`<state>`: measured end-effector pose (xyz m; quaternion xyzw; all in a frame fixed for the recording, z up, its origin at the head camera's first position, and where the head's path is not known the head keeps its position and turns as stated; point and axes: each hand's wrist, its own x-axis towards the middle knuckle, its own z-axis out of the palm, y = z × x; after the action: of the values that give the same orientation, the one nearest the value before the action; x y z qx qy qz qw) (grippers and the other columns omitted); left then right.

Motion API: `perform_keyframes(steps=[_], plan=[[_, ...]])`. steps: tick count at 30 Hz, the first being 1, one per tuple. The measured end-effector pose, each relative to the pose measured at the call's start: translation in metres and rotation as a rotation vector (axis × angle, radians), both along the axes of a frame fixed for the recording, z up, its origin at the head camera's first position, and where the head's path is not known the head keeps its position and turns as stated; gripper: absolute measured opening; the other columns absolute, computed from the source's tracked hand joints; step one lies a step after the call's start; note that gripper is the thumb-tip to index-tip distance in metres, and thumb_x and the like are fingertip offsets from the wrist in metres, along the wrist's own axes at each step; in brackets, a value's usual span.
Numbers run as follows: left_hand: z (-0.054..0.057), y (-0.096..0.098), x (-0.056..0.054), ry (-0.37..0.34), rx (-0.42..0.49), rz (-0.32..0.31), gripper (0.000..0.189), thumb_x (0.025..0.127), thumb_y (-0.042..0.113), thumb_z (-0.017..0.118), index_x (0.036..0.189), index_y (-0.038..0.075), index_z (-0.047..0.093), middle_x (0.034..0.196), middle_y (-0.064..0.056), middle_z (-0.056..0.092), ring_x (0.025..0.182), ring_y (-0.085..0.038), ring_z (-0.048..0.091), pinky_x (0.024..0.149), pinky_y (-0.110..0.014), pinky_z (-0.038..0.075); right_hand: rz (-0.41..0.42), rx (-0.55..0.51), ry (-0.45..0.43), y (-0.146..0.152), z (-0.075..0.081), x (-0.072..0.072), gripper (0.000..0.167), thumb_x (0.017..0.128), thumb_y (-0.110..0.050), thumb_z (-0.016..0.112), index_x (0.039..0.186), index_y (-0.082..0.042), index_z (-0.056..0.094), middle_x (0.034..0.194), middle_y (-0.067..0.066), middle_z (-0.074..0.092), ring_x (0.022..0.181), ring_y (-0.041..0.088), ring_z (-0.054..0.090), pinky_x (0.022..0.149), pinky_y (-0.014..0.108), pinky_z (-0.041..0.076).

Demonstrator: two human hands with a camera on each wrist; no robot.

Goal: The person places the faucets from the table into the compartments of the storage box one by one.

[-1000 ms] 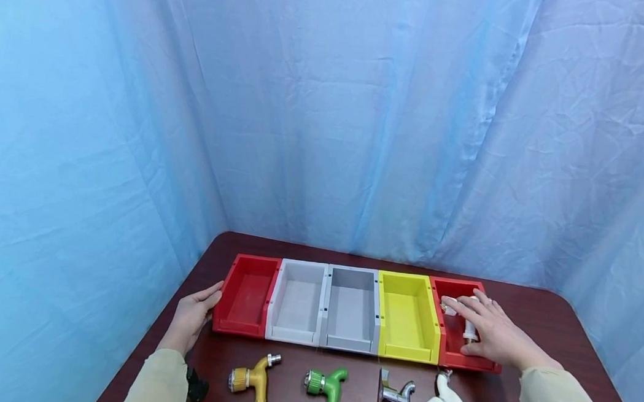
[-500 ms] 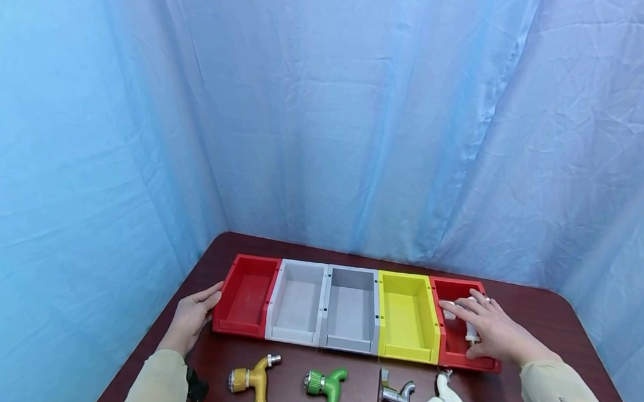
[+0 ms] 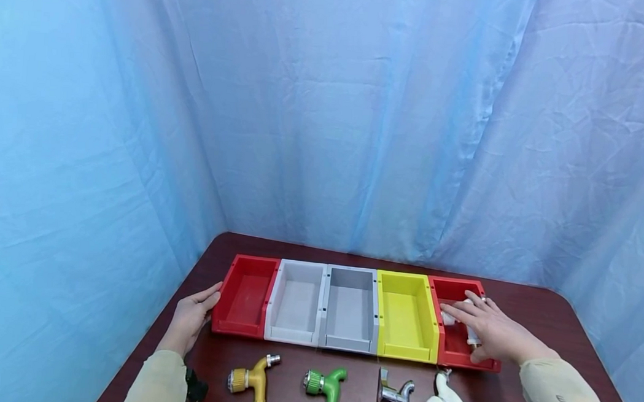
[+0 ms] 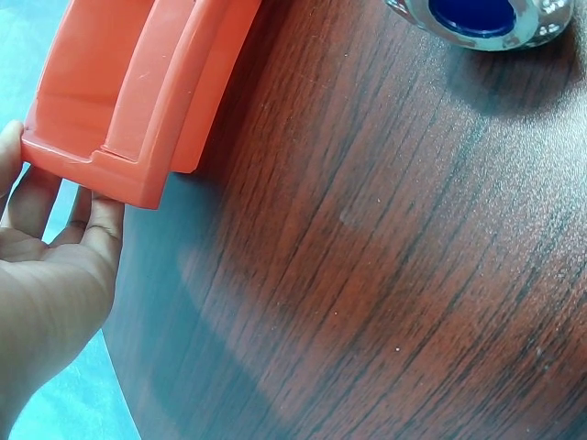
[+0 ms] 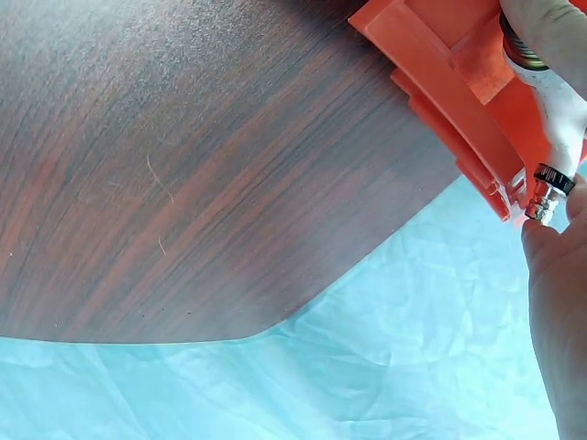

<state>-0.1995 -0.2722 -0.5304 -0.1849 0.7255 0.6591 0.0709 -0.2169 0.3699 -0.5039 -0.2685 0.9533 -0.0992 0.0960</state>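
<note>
In the head view my left hand (image 3: 188, 319) is at the outer side of the leftmost red bin (image 3: 245, 295). The left wrist view has its thumb over the wall of the red bin (image 4: 78, 101) and its fingers against the outside. My right hand (image 3: 496, 331) reaches into the rightmost red bin (image 3: 464, 359). It grips a white faucet (image 3: 473, 337) there, partly hidden under the fingers. In the right wrist view the thumb lies at the threaded end of the white faucet (image 5: 558, 105), and other fingers are near its spout tip.
White (image 3: 297, 301), grey (image 3: 351, 304) and yellow (image 3: 406, 314) bins stand between the red ones. In front lie a yellow faucet (image 3: 258, 381), a green faucet (image 3: 329, 389), a chrome faucet (image 3: 398, 399) and another white faucet (image 3: 448, 400). Blue curtains (image 3: 333, 115) surround the table (image 3: 531, 306).
The white faucet in the right bin has shifted slightly towards me along with my right hand. The row of bins has slid very slightly left. My left hand stays at its bin.
</note>
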Motion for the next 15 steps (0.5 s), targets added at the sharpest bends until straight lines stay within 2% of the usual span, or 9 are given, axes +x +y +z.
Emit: perform_keyframes(steps=[9, 15], plan=[[-0.0002, -0.0006, 0.0005, -0.002, 0.003, 0.001, 0.052, 0.107, 0.028, 0.055, 0.157, 0.019, 0.043, 0.164, -0.017, 0.032, 0.147, -0.04, 0.037, 0.114, -0.052, 0.04, 0.043, 0.075, 0.01, -0.0018, 0.0009, -0.0013, 0.103, 0.061, -0.02, 0.098, 0.152, -0.018, 0.05, 0.15, 0.014, 0.053, 0.147, 0.054, 0.022, 0.114, 0.076, 0.017], [0.0004, 0.0001, 0.0006, 0.002, 0.002, 0.003, 0.052, 0.107, 0.03, 0.056, 0.157, 0.019, 0.044, 0.164, -0.017, 0.034, 0.146, -0.04, 0.039, 0.113, -0.051, 0.041, 0.021, 0.063, -0.019, -0.0018, 0.0009, -0.0009, 0.105, 0.06, -0.02, 0.099, 0.152, -0.017, 0.05, 0.151, 0.014, 0.052, 0.149, 0.053, 0.021, 0.116, 0.074, 0.015]])
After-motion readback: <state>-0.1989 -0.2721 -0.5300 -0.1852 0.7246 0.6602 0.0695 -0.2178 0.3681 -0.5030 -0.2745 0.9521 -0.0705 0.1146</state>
